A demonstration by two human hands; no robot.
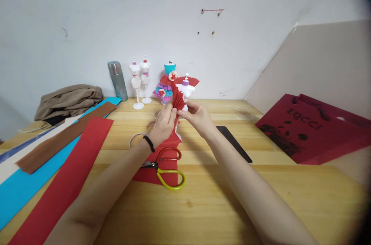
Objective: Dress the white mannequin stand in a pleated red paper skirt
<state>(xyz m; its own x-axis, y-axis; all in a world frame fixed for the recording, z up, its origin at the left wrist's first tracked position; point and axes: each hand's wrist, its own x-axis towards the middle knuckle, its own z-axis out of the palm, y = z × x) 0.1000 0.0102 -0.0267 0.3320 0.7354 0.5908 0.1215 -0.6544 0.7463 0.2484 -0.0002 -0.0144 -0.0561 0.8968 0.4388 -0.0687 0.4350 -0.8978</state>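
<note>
Pleated red paper fans upward in front of a small white mannequin with a purple neck and more red paper behind its shoulders. My left hand pinches the gathered lower end of the folds. Close beside it, my right hand holds the same paper between thumb and fingers, next to the mannequin's lower body. Scissors with one red and one yellow handle lie below my hands on a flat red sheet.
Long paper strips and brown cloth lie left. Behind stand a bottle, two white mannequins and a dressed one. Rings lie near my left wrist. Right are a black flat object and a red bag.
</note>
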